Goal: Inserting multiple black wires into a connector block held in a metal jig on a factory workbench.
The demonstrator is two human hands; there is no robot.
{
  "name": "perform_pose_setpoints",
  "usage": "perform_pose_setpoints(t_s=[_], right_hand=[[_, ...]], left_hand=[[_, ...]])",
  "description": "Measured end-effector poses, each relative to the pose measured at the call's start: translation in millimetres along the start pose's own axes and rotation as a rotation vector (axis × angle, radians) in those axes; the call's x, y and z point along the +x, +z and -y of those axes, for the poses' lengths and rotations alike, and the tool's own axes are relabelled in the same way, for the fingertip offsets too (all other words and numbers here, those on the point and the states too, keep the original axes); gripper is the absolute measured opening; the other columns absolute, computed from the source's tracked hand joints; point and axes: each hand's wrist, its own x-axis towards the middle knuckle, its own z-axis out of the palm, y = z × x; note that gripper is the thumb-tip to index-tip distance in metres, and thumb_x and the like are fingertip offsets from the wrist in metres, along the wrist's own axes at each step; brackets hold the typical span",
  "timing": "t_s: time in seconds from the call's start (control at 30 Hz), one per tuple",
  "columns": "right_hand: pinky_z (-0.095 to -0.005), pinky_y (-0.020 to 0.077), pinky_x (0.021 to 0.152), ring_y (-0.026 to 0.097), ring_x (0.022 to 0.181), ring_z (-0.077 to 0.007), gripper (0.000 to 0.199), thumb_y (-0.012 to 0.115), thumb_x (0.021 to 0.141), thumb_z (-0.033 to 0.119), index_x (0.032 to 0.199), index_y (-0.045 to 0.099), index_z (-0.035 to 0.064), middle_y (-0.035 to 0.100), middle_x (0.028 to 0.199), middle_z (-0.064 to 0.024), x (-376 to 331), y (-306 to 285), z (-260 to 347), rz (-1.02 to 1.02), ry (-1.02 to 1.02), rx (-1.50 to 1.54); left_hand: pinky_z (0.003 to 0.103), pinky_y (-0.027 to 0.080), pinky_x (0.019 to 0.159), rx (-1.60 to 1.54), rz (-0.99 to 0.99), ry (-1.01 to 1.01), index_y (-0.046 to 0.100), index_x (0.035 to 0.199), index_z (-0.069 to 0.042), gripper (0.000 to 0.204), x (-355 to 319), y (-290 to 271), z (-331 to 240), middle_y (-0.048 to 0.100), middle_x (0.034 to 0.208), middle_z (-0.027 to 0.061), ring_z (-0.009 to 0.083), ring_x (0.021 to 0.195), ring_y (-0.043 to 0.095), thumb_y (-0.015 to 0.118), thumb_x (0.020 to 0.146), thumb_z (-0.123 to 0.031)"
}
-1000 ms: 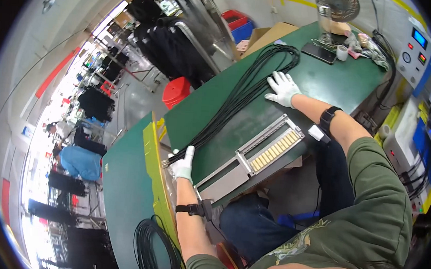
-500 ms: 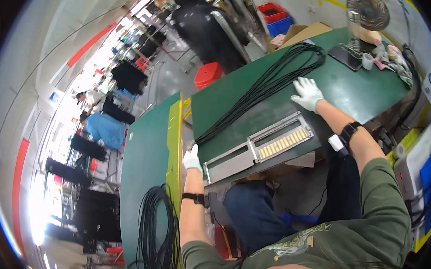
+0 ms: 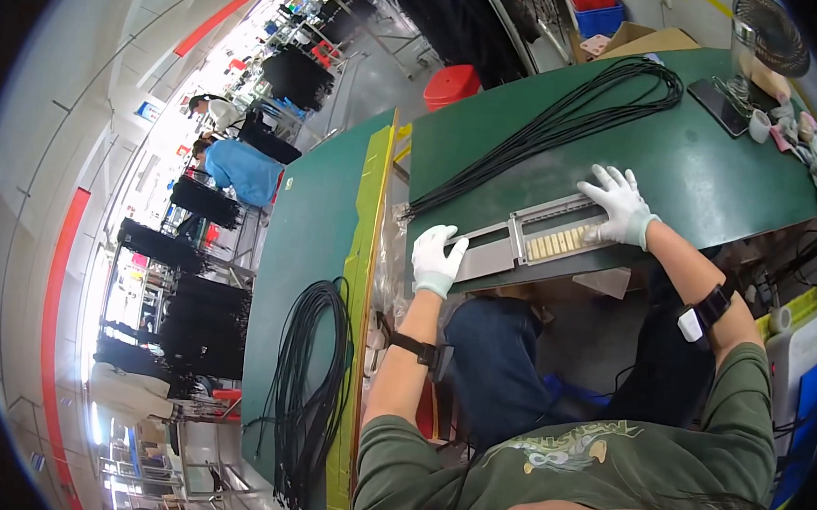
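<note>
Black coiled cables (image 3: 312,408) lie left of the metal frame (image 3: 490,259); left hand (image 3: 436,259), thumb apart from fingers, at the frame's left end; looped cables (image 3: 547,130) beyond the frame, seemingly leaving space; right hand (image 3: 622,215), spread, over the frame's right end, perhaps steadying it.

Workbenches (image 3: 712,180) and cable bundles (image 3: 474,170) (co-workers (image 3: 243,168) too) mark a factory workshop.

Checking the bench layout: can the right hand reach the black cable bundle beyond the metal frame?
Probably yes: only green tabletop seems to lie between the right hand and the cable bundle.
</note>
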Motion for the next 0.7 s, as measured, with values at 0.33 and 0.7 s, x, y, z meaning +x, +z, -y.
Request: perform_pose_setpoints(t_s=[0.33,0.7], right_hand=[[-0.0533,0.0187,0.119,0.033,0.141,-0.0371,0.052,0.07,0.081,0.043,0.127,0.061,0.0203,0.046,0.146,-0.0158,20,26,-16,-0.172,0.036,0.032],[-0.0528,0.0205,0.118,0.036,0.139,-0.0364,0.046,0.069,0.083,0.035,0.125,0.062,0.0166,0.049,0.142,-0.0155,24,32,-19,-0.198,0.014,0.023]], left_hand=[[0.042,0.045,0.095,-0.052,-0.015,-0.061,0.07,0.099,-0.013,0.026,-3,2,-4,0.067,0.107,0.0075,0.0306,0.106,0.058,0.074,0.081,-0.032],[0.04,0.047,0.088,-0.018,-0.023,-0.084,0.071,0.091,-0.01,0.023,-3,-8,-14,0.068,0.096,0.0078,0.028,0.095,0.062,0.075,0.082,-0.03]])
